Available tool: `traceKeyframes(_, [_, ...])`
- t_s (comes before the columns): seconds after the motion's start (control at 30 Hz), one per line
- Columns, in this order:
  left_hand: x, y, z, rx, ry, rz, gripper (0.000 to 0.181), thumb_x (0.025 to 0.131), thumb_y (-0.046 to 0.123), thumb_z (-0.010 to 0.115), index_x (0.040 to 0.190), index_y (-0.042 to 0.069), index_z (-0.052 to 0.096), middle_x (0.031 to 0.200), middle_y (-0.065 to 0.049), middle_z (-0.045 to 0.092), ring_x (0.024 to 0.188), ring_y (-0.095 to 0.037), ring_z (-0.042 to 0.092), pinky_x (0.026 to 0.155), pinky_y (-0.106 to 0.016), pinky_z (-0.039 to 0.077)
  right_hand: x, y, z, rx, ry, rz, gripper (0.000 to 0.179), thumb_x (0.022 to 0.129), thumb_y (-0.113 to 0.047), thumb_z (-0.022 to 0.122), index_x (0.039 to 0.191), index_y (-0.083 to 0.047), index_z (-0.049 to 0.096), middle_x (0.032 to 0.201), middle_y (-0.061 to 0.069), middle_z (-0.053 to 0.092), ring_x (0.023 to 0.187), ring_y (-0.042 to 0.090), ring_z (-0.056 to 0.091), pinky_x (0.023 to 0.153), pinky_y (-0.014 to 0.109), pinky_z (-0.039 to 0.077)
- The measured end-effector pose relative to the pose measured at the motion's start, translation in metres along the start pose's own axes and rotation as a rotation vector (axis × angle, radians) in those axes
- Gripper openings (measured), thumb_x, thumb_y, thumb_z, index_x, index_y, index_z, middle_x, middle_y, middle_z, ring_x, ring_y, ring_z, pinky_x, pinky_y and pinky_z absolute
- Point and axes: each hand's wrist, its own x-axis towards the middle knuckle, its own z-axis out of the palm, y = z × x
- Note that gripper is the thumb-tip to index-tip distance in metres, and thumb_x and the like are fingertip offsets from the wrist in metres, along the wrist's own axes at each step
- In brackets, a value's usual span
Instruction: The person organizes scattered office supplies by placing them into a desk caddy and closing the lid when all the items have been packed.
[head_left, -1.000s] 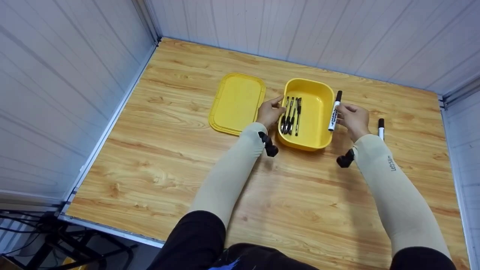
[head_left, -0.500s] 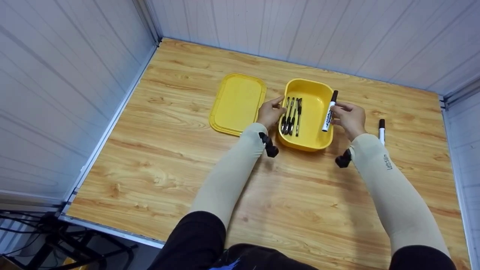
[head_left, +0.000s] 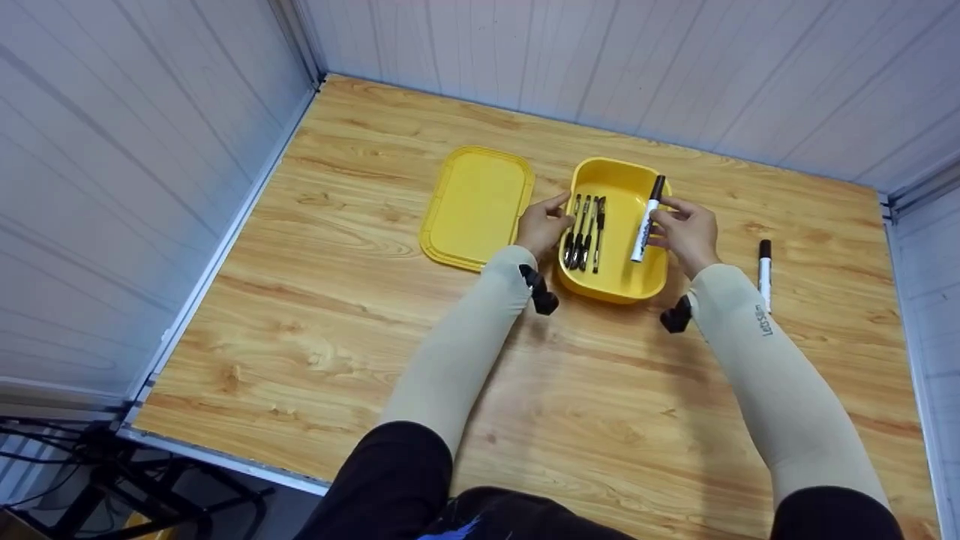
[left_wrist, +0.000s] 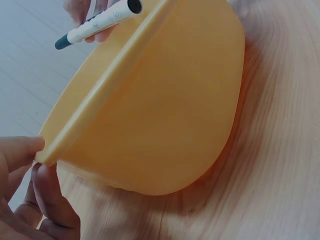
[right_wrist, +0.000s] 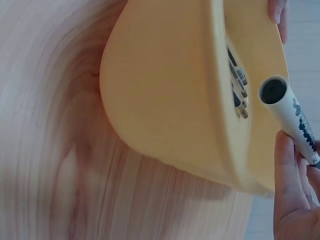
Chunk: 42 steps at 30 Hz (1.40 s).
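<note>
In the head view a yellow plastic box (head_left: 619, 289) stands on the wooden table, with several black pens (head_left: 585, 234) lying side by side along its left inside. My left hand (head_left: 541, 226) pinches the box's left rim between thumb and fingers, as the left wrist view also shows. Over the box's right half, my right hand (head_left: 686, 231) holds a white marker (head_left: 646, 225) with a black cap, tilted, cap end away from me. In the right wrist view the marker (right_wrist: 295, 117) appears above the rim, its blunt black end facing the camera.
A flat yellow lid (head_left: 478, 206) lies left of the box. To the right, a second black-capped white marker (head_left: 764, 274) rests on the table (head_left: 337, 337), partly behind the right sleeve. Panel walls border the table at the left, back and right.
My right hand has moved left with the marker, from the box's right rim to over its inside. My left hand stays at the left rim.
</note>
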Motion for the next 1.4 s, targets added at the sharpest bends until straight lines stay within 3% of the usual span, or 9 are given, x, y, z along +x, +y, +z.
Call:
traceKeyframes(0.27, [-0.002,0.001,-0.001,-0.008,-0.003,-0.009,0.047,0.083,0.012,0.064,0.127,0.020,0.053,0.086,0.001,0.058,0.076,-0.009,0.054,0.055,-0.020,0.046,0.001,0.005,0.007,-0.049,-0.003,0.023,0.043,0.085,-0.014,0.061,0.127,-0.009,0.053,0.106,0.014,0.057,0.086,0.027,0.062,0.073,0.037,0.051])
traceKeyframes(0.9, [0.001,0.000,-0.001,0.013,-0.009,-0.010,0.046,0.083,0.013,0.064,0.127,0.022,0.053,0.084,0.003,0.059,0.062,-0.009,0.051,0.049,-0.020,0.043,0.008,0.016,0.033,-0.278,0.011,-0.036,0.040,0.085,-0.012,0.060,0.124,-0.007,0.055,0.104,0.016,0.060,0.079,0.020,0.063,0.067,0.034,0.053])
traceKeyframes(1.13, [-0.001,-0.001,0.000,0.024,-0.011,0.003,0.046,0.083,0.012,0.064,0.127,0.020,0.053,0.085,0.002,0.057,0.071,-0.008,0.054,0.053,-0.019,0.045,0.010,0.019,0.036,-0.294,0.004,-0.018,0.041,0.085,-0.012,0.059,0.125,-0.005,0.053,0.104,0.015,0.058,0.081,0.021,0.062,0.067,0.034,0.053])
traceKeyframes(1.4, [0.000,0.001,0.000,0.026,0.001,0.009,0.047,0.082,0.012,0.065,0.126,0.020,0.053,0.084,0.002,0.059,0.070,-0.009,0.054,0.054,-0.019,0.045,0.016,0.017,0.040,-0.390,0.013,0.019,0.042,0.086,-0.013,0.058,0.127,-0.005,0.052,0.106,0.015,0.057,0.078,0.020,0.062,0.063,0.029,0.053])
